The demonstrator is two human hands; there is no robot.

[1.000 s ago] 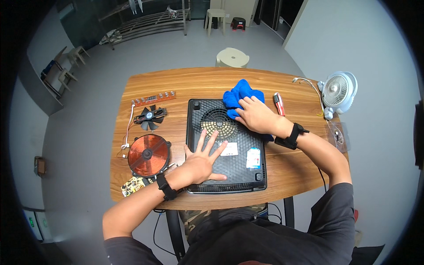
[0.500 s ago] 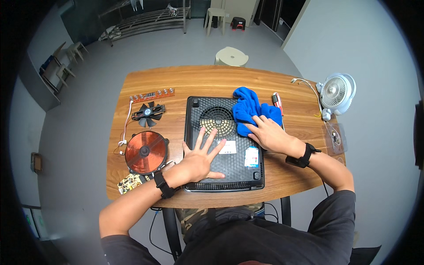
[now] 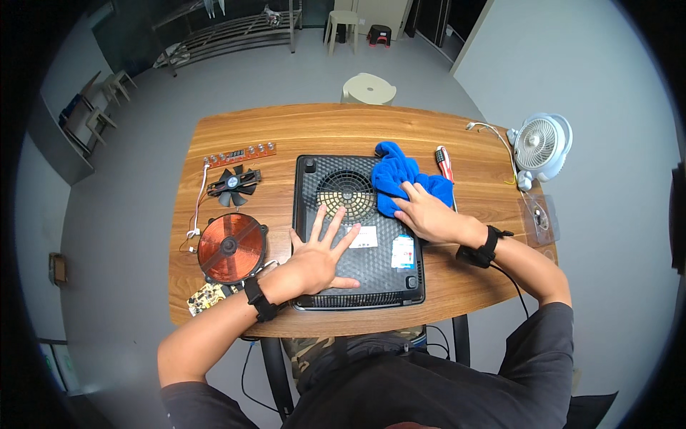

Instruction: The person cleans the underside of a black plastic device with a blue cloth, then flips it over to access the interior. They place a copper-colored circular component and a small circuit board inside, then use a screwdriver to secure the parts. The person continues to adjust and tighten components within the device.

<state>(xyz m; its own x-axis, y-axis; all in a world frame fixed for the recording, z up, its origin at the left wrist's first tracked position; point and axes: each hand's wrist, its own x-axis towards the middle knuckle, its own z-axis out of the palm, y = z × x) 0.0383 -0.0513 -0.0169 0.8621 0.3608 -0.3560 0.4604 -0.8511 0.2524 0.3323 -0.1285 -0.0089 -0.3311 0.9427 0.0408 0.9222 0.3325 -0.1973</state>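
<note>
A black induction cooker housing [image 3: 343,279] lies underside up on the table, showing its round vent grille [image 3: 346,191] and two labels. My left hand [image 3: 314,261] rests flat on its left part, fingers spread, holding nothing. At the housing's far right corner, my right hand [image 3: 429,214] is closed on a bunched blue cloth [image 3: 400,175]. Part of the cloth overhangs the housing's right edge onto the table. The palm of my right hand is hidden from view.
Left of the housing are a copper coil [image 3: 229,245], a black fan [image 3: 233,181], a button board [image 3: 239,154] with wires, and a circuit board [image 3: 207,297]. On the right are a red-and-white screwdriver [image 3: 444,163], a small fan [image 3: 539,146] and a clear plastic tray [image 3: 542,218].
The whole view has shifted slightly. On the housing, both hands and the blue cloth stay in nearly the same place.
</note>
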